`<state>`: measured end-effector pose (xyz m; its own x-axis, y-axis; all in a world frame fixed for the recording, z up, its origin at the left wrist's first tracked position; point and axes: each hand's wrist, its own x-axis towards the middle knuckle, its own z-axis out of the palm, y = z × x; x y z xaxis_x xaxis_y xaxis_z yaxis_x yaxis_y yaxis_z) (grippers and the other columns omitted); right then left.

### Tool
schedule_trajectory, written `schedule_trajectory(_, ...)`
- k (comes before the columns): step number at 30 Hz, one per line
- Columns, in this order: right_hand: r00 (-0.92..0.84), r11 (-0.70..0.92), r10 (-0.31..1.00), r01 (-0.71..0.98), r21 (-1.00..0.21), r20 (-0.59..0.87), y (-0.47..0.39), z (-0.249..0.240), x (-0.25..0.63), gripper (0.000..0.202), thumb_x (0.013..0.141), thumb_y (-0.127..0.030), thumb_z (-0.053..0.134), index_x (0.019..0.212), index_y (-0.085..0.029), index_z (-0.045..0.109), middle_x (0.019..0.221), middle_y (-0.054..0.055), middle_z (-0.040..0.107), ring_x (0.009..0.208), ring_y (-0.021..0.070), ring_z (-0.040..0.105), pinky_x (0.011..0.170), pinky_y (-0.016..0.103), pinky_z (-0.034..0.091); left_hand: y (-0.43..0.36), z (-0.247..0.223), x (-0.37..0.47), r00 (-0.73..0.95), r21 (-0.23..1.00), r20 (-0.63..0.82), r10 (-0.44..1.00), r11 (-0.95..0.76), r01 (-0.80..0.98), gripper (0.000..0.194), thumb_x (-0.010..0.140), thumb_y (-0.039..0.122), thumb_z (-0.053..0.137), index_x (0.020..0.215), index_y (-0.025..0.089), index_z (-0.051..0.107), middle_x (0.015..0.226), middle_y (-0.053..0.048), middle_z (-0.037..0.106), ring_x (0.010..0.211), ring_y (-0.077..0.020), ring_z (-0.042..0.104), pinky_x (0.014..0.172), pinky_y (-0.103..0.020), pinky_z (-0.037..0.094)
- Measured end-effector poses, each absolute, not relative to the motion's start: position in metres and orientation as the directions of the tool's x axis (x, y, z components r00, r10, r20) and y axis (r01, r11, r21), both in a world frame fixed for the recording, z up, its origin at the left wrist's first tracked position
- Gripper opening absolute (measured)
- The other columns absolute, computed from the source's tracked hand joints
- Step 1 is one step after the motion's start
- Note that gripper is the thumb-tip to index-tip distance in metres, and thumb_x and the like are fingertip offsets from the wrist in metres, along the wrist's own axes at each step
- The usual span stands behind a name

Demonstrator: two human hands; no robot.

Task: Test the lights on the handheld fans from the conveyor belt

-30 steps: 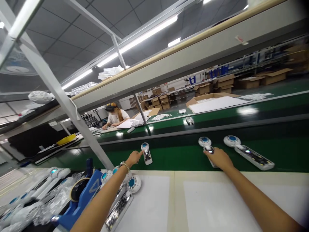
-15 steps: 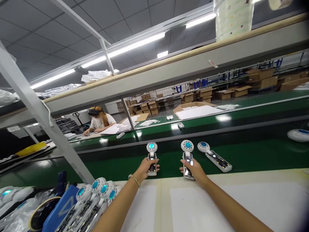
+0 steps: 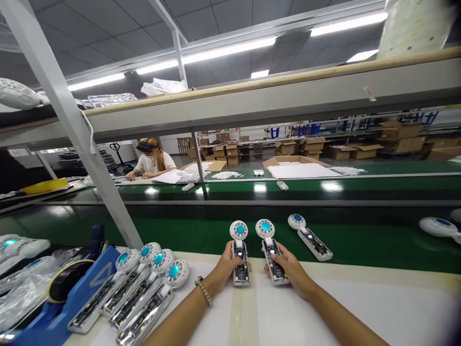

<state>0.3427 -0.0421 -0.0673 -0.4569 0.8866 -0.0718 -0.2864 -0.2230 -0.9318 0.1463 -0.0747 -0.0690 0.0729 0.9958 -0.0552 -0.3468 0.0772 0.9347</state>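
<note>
Near the centre, my left hand [image 3: 227, 267] is closed around the clear handle of a white round-headed device [image 3: 239, 230] with a blue centre. Its thumb lies on the exposed circuit board. My right hand [image 3: 288, 267] grips a matching device [image 3: 265, 228], thumb on the board near a small lit display. Both devices stand heads up, side by side and apart, over the near edge of the white work surface [image 3: 317, 307]. A third device [image 3: 315, 244] lies on the green belt to the right of my right hand.
Several similar devices [image 3: 174, 272] lie in a row at the left, beside a blue tape dispenser [image 3: 90, 283]. A slanted metal post [image 3: 90, 144] rises behind them. Across the green belt [image 3: 201, 226], a person [image 3: 154, 161] works. A shelf [image 3: 252, 103] spans overhead.
Both hands, each with its device, have come closer together and lower in the view. The camera view has levelled, and more of the devices at the left shows.
</note>
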Motion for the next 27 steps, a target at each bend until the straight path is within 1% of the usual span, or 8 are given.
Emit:
schedule_trajectory(2,-0.458,-0.219,0.886,-0.266,-0.939,-0.076,-0.041,-0.066,0.342,0.066,0.067,-0.044,0.065,0.123,-0.019,0.039,0.071,0.002,0.064,0.059,0.0188,0.062,0.056,0.030,0.048,-0.074,-0.070,0.146,0.063,0.933,-0.056,0.996,0.075,-0.351,0.051,0.061,0.007,0.055,0.104,0.023,0.033,0.091,-0.002,0.055,0.068,-0.0174,0.063,0.069,-0.038,0.049)
schedule_trajectory(5,-0.450,-0.202,0.890,-0.235,-0.951,-0.078,-0.038,-0.070,0.342,0.071,0.067,-0.045,0.065,0.125,-0.018,0.034,0.067,0.001,0.062,0.058,0.0190,0.061,0.055,0.030,0.047,-0.075,-0.069,0.147,0.057,0.942,-0.084,0.995,0.098,-0.320,0.047,0.064,0.009,0.054,0.104,0.022,0.033,0.089,-0.002,0.056,0.070,-0.0181,0.063,0.066,-0.035,0.049)
schedule_trajectory(7,-0.440,-0.194,0.895,-0.225,-0.955,-0.078,-0.036,-0.073,0.343,0.070,0.068,-0.044,0.064,0.125,-0.019,0.033,0.068,0.000,0.063,0.059,0.0188,0.061,0.057,0.031,0.047,-0.076,-0.069,0.146,0.065,0.947,-0.095,0.993,0.110,-0.301,0.047,0.066,0.010,0.055,0.106,0.022,0.033,0.087,-0.003,0.056,0.071,-0.0190,0.063,0.065,-0.034,0.048)
schedule_trajectory(11,-0.436,-0.199,0.896,-0.228,-0.953,-0.083,-0.034,-0.077,0.345,0.065,0.070,-0.042,0.063,0.125,-0.021,0.034,0.072,0.000,0.064,0.059,0.0181,0.061,0.064,0.035,0.049,-0.077,-0.067,0.147,0.059,0.940,-0.101,0.993,0.115,-0.322,0.050,0.066,0.013,0.059,0.107,0.023,0.032,0.091,-0.003,0.056,0.073,-0.0197,0.063,0.069,-0.038,0.048)
schedule_trajectory(15,-0.453,-0.198,0.888,-0.211,-0.957,-0.083,-0.034,-0.078,0.346,0.067,0.070,-0.043,0.063,0.127,-0.023,0.033,0.071,0.001,0.064,0.060,0.0193,0.062,0.061,0.035,0.049,-0.077,-0.065,0.149,0.038,0.937,-0.092,0.995,0.100,-0.336,0.051,0.063,0.011,0.060,0.105,0.023,0.033,0.093,-0.003,0.056,0.071,-0.0191,0.062,0.069,-0.038,0.048)
schedule_trajectory(22,-0.456,-0.210,0.885,-0.206,-0.956,-0.097,-0.037,-0.073,0.347,0.067,0.069,-0.045,0.063,0.125,-0.020,0.036,0.069,0.004,0.066,0.060,0.0206,0.062,0.054,0.031,0.047,-0.078,-0.063,0.150,0.027,0.940,-0.076,0.997,0.081,-0.330,0.049,0.062,0.010,0.059,0.103,0.022,0.035,0.094,-0.003,0.056,0.072,-0.0179,0.062,0.071,-0.038,0.048)
schedule_trajectory(25,-0.485,-0.210,0.872,-0.234,-0.949,-0.073,-0.035,-0.077,0.348,0.064,0.072,-0.043,0.063,0.125,-0.021,0.036,0.072,0.004,0.067,0.061,0.0200,0.063,0.054,0.031,0.048,-0.077,-0.065,0.148,0.045,0.935,-0.082,0.996,0.092,-0.341,0.049,0.063,0.010,0.060,0.104,0.022,0.036,0.096,-0.004,0.056,0.075,-0.0182,0.063,0.075,-0.038,0.048)
schedule_trajectory(27,-0.475,-0.218,0.878,-0.270,-0.938,-0.067,-0.033,-0.081,0.346,0.065,0.071,-0.040,0.064,0.127,-0.023,0.033,0.078,0.004,0.067,0.066,0.0206,0.064,0.057,0.032,0.050,-0.076,-0.068,0.146,0.065,0.931,-0.077,0.995,0.095,-0.352,0.050,0.063,0.008,0.060,0.105,0.022,0.036,0.099,-0.005,0.055,0.079,-0.0185,0.063,0.077,-0.038,0.047)
